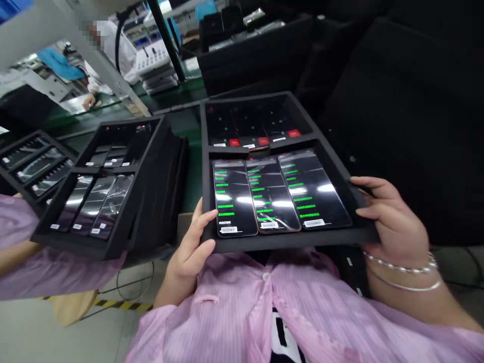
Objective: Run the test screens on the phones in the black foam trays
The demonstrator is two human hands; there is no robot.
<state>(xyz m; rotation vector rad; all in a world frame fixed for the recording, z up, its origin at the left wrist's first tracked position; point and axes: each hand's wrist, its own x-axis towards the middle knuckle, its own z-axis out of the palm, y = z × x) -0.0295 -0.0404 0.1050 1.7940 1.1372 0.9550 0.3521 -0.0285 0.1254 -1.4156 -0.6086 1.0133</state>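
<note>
I hold a black foam tray (287, 241) in front of my chest. My left hand (193, 243) grips its near left corner, thumb on the rim. My right hand (393, 222) clasps the near right edge, fingers curled over it. The near compartment holds three phones (270, 194) side by side with green text on lit screens. The far compartment holds three more phones (251, 126) with red marks on dark screens.
A stack of black trays (113, 201) with phones stands to the left on the green bench (189, 131). Another tray (34, 164) lies further left. A person's pink sleeve (22, 222) is at far left. Another person in white (113, 45) works at the back.
</note>
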